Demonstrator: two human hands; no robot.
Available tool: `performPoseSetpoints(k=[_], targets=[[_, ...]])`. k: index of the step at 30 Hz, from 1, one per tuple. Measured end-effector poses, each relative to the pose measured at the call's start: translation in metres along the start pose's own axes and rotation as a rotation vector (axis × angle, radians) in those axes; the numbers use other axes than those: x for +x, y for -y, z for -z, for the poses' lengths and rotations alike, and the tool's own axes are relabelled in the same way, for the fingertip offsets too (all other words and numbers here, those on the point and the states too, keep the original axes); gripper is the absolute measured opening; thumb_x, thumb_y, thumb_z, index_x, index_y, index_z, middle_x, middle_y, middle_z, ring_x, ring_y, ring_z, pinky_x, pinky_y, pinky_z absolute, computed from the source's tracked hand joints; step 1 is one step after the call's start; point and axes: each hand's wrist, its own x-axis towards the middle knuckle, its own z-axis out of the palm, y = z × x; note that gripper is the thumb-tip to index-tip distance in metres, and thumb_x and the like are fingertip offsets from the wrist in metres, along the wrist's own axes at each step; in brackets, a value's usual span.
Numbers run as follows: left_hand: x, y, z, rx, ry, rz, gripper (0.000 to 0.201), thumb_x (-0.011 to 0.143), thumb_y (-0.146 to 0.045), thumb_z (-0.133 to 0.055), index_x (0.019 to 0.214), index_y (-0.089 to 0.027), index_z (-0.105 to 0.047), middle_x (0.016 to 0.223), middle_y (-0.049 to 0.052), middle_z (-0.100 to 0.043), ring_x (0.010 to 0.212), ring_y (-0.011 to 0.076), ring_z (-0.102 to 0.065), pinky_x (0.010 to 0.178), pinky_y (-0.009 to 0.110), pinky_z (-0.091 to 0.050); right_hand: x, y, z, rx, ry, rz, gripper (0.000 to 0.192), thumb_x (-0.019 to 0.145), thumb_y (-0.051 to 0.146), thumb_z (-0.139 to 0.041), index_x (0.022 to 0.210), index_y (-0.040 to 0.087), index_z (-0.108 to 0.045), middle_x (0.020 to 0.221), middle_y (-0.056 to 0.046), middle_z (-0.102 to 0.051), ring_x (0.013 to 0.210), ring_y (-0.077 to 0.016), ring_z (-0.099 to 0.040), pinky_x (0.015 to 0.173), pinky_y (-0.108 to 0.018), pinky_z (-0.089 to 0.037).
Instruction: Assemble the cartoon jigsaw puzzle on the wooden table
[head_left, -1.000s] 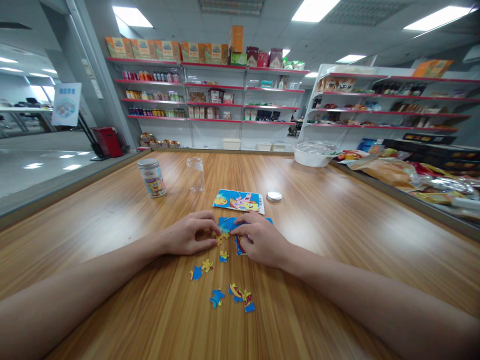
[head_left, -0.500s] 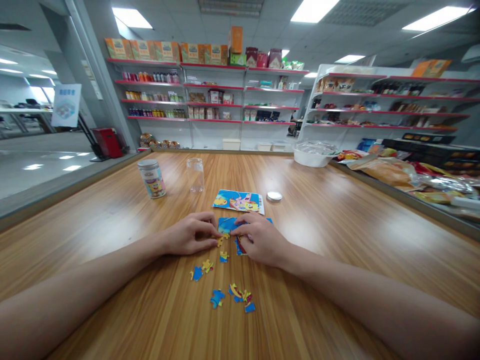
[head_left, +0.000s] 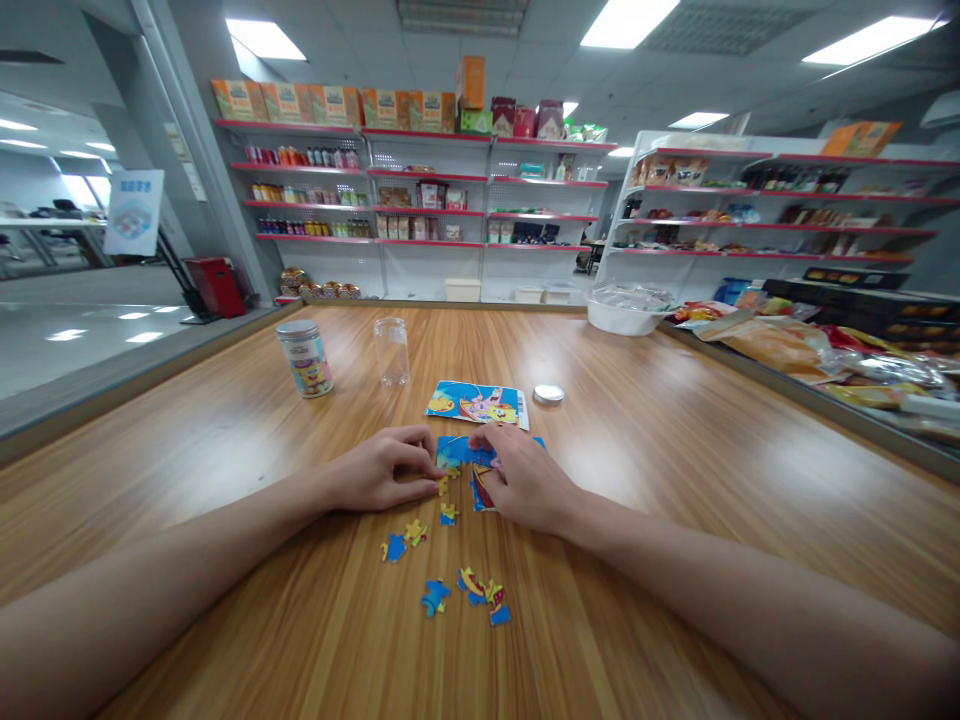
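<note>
Here, left hand [head_left: 382, 470] pinching puzzle piece [head_left: 441, 486], right hand [head_left: 525, 478] pressing puzzle [head_left: 459, 450].

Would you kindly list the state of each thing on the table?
Printed jar: upright, lid on.
Clear jar: upright, lidless, empty.
Lid: flat on table.
Puzzle: partly assembled.
Loose pieces: scattered.
Left hand: pinching piece.
Right hand: pressing puzzle.

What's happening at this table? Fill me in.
A person is piecing together a small cartoon jigsaw puzzle on a wooden table. The left hand and right hand both rest on the part-built section, fingers at its edges. Loose pieces lie nearer the person. Beyond lie a picture card, a round lid, a clear jar and a printed tin.
</note>
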Motion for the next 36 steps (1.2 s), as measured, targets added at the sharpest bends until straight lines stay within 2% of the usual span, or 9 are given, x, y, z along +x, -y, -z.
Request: performPoseSetpoints(k=[6, 9, 12, 21, 36], targets=[[0.0, -0.004, 0.003, 0.024, 0.015, 0.014, 0.017, 0.089, -0.026, -0.064, 0.102, -0.015, -0.066, 0.095, 0.007, -0.058, 0.085, 0.0182, -0.057, 0.077, 0.031, -0.05, 0.0, -0.002, -0.002, -0.011, -0.015, 0.021, 0.038, 0.071, -0.001, -0.054, 0.106, 0.013, -0.056, 0.106, -0.013, -0.064, 0.102, -0.0262, -0.058, 0.091, -0.041, -0.047], [-0.001, -0.006, 0.005, 0.026, -0.032, 0.037, 0.02, 0.091, -0.018, -0.055, 0.109, -0.016, -0.063, 0.097, 0.007, -0.058, 0.083, 0.018, -0.056, 0.075, 0.031, -0.049, 0.0, -0.003, -0.003, -0.007, -0.024, 0.035, 0.039, 0.071, -0.001, -0.055, 0.107, 0.013, -0.056, 0.106, -0.012, -0.065, 0.101, -0.0257, -0.058, 0.091, -0.04, -0.047], [-0.002, -0.005, 0.005, 0.018, -0.019, -0.013, 0.028, 0.091, -0.01, -0.046, 0.106, -0.018, -0.068, 0.097, 0.008, -0.057, 0.086, 0.0182, -0.057, 0.076, 0.031, -0.049, 0.0, -0.003, -0.003, 0.001, -0.015, 0.028, 0.039, 0.071, -0.001, -0.054, 0.107, 0.014, -0.056, 0.107, -0.012, -0.065, 0.102, -0.0257, -0.058, 0.091, -0.04, -0.047], [-0.001, 0.002, 0.002, -0.034, -0.018, -0.109, 0.032, 0.089, -0.005, -0.047, 0.104, -0.018, -0.073, 0.101, 0.011, -0.065, 0.093, 0.0196, -0.064, 0.082, 0.033, -0.055, 0.0, -0.003, -0.001, -0.019, -0.006, 0.041, 0.035, 0.071, -0.001, -0.053, 0.102, 0.014, -0.058, 0.103, -0.011, -0.065, 0.099, -0.026, -0.058, 0.09, -0.04, -0.047], [-0.001, 0.005, 0.001, -0.03, -0.059, -0.119, 0.033, 0.089, -0.004, -0.048, 0.101, -0.019, -0.075, 0.095, 0.01, -0.07, 0.088, 0.0182, -0.067, 0.078, 0.03, -0.057, -0.001, 0.002, 0.001, -0.079, -0.003, 0.111, 0.029, 0.074, 0.001, -0.053, 0.099, 0.013, -0.063, 0.097, -0.011, -0.065, 0.096, -0.0267, -0.058, 0.088, -0.039, -0.047]])
